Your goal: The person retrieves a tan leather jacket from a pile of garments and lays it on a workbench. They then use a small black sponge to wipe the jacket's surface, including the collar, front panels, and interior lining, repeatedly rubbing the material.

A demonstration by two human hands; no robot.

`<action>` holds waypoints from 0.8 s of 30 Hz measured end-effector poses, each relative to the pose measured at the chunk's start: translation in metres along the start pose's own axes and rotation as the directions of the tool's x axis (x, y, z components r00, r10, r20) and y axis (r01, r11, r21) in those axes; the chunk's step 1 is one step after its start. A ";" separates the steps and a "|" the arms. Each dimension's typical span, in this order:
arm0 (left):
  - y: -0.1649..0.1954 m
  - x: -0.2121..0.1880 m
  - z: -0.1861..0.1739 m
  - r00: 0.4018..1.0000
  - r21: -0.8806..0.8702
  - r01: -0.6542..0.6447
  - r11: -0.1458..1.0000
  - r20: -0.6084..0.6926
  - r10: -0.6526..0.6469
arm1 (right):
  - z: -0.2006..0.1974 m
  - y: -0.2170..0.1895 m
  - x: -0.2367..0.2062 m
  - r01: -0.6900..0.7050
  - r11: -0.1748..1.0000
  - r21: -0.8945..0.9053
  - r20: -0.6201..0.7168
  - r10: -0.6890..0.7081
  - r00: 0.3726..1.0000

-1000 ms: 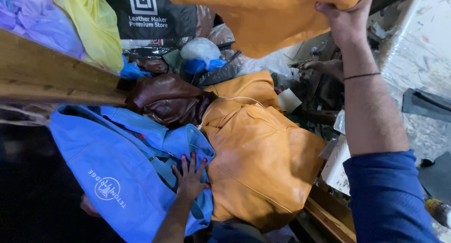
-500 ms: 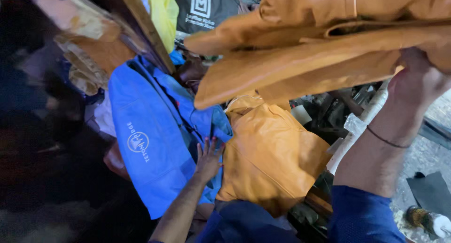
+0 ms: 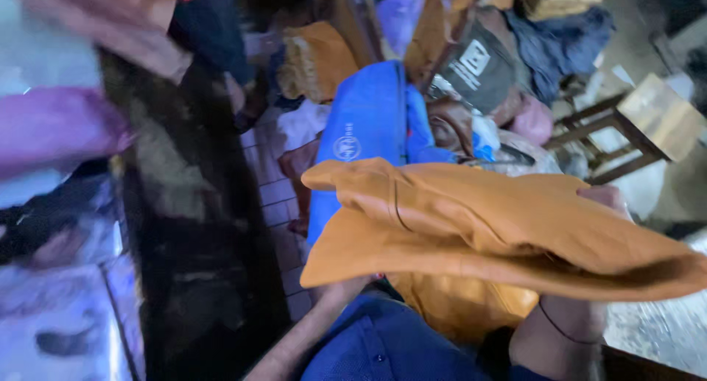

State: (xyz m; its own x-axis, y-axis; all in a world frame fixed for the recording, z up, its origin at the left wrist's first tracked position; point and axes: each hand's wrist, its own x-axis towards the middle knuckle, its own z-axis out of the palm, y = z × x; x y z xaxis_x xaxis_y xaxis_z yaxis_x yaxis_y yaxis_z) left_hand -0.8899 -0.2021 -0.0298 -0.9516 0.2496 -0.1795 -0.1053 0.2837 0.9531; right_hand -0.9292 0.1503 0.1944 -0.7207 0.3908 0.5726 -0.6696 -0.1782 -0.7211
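A folded tan leather garment stretches across the middle of the view. My right hand grips it at its far right edge, mostly hidden behind the leather, with a dark band on the wrist. My left hand is hidden under the garment; only its forearm shows, reaching up from below. A second tan leather piece lies beneath. A blue fabric cover with a round white emblem lies behind, next to a dark brown leather item.
A wooden stool stands at the right. Piles of clothes and bags, orange, dark blue and pink, crowd the back. A tiled floor strip shows at the left, beside blurred purple cloth.
The view has swung left and tilted. My right hand has brought the tan garment down from overhead to the centre, covering my left hand, which rested on the blue cover and the lower leather piece.
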 end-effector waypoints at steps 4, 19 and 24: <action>0.005 -0.087 -0.042 0.993 -0.464 -0.089 0.881 -0.105 0.045 | 0.098 -0.015 -0.050 -0.137 0.971 0.194 0.298 0.075 0.951; -0.021 -0.531 -0.199 0.357 -0.323 -0.807 0.495 -0.934 -0.027 | 0.532 -0.100 -0.440 -0.873 0.336 -0.353 0.924 -0.024 -0.382; -0.010 -0.655 -0.153 -0.035 -0.023 -0.831 0.556 -0.995 -0.093 | 0.603 -0.160 -0.468 -0.878 0.287 -0.382 0.850 -0.264 -0.456</action>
State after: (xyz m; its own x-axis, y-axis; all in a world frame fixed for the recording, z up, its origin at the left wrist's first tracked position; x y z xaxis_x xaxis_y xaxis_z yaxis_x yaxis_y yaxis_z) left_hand -0.3097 -0.5102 0.1156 -0.2446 -0.9564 0.1596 0.7250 -0.0711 0.6851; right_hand -0.5927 -0.5489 0.2770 0.3523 -0.8989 0.2606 0.5098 -0.0492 -0.8589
